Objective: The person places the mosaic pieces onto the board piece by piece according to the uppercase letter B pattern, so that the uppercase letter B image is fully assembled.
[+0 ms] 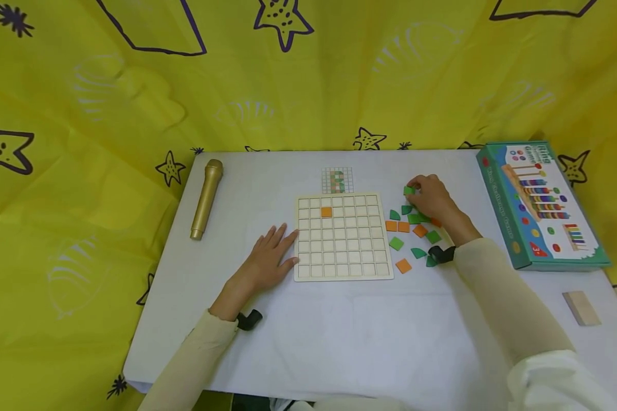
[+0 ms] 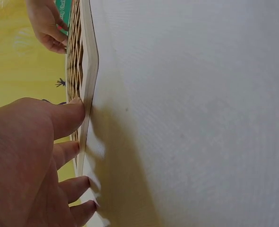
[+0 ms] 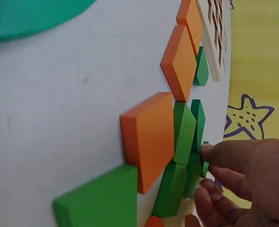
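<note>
Our left hand (image 1: pixel 268 260), fingers spread, likely steadies the pale wooden gridded board (image 1: pixel 340 245). Far right, our right hand (image 1: pixel 435 197) pinches a green square tile (image 1: pixel 408 190).

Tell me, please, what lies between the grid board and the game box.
In the head view, loose orange and green pieces lie there, close to the grid board; the right hand, pinching a green tile, is also in between.
</note>
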Tool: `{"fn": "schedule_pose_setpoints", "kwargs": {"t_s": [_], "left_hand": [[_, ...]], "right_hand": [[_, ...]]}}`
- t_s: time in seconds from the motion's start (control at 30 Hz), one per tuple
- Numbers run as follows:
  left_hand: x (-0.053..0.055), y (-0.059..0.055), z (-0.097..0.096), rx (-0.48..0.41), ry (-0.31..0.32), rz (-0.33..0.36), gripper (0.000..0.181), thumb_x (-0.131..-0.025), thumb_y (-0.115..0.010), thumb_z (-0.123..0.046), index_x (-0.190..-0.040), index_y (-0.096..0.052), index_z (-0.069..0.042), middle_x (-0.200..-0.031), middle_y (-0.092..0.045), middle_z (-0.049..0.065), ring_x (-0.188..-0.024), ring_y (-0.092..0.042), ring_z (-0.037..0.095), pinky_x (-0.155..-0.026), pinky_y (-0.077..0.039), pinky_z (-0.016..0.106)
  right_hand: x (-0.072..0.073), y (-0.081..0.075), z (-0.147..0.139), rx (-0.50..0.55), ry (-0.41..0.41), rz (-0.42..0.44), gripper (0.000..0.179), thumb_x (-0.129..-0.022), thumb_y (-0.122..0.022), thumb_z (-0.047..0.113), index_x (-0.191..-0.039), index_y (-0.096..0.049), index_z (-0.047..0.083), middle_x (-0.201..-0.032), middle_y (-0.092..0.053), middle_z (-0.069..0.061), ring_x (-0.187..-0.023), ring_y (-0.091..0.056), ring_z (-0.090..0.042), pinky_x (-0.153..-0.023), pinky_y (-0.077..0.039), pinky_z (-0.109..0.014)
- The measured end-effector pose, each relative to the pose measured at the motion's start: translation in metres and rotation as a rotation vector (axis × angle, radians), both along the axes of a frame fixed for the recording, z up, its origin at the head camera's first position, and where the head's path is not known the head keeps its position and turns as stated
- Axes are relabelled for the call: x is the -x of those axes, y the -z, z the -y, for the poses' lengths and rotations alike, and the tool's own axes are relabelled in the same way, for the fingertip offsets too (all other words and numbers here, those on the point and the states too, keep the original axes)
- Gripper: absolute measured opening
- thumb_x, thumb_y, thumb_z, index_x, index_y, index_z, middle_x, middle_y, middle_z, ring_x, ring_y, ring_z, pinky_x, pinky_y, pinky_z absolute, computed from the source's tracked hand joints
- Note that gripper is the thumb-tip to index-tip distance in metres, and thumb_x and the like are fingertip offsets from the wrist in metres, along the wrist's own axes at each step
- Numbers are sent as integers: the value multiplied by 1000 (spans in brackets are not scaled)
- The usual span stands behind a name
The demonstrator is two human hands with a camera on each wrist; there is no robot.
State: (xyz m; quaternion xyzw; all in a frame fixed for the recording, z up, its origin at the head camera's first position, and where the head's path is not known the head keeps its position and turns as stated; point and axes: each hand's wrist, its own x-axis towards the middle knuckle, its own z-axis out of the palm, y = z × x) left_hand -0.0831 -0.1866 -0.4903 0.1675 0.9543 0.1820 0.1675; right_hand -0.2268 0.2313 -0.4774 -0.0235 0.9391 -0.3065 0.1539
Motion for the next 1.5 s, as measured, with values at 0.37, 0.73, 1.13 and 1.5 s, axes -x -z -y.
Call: {"fn": "schedule_pose_setpoints", "kwargs": {"t_s": [0.37, 0.73, 1.13, 1.5], "left_hand": [[-1, 0, -1, -6, -2, 1, 69, -110, -50, -46, -170, -26, -21, -177, -12, 15, -164, -7, 39, -129, -11, 63], [0, 4, 0, 17, 2, 13, 70, -111, -48, -48, -170, -23, -22, -177, -10, 14, -164, -5, 39, -130, -10, 62], [0, 3, 0, 14, 2, 17, 69, -111, -49, -47, -170, -24, -22, -177, -11, 14, -164, -6, 39, -130, -11, 62], [0, 0, 0, 9, -1, 10, 70, -110, -50, -47, -170, -24, -22, -177, -11, 14, -164, -6, 39, -130, -11, 62]], "right_hand": [[1, 10, 5, 84, -37, 10, 42, -111, -51, 13, -148, -47, -6, -145, -38, -33, -124, -47, -44, -109, -43, -59], [2, 13, 8, 86, -98, -24, 39, -112, -51, 11, -147, -50, -6, -142, -43, -31, -123, -50, -42, -109, -43, -58], [-6, -1, 33, 145, -162, -56, 40, -111, -52, 15, -147, -53, -2, -143, -47, -26, -123, -52, -40, -108, -45, -57], [-24, 3, 83, 166, -336, -49, 36, -111, -55, 15, -144, -56, 0, -135, -51, -21, -115, -55, -33, -103, -47, -52]]}}
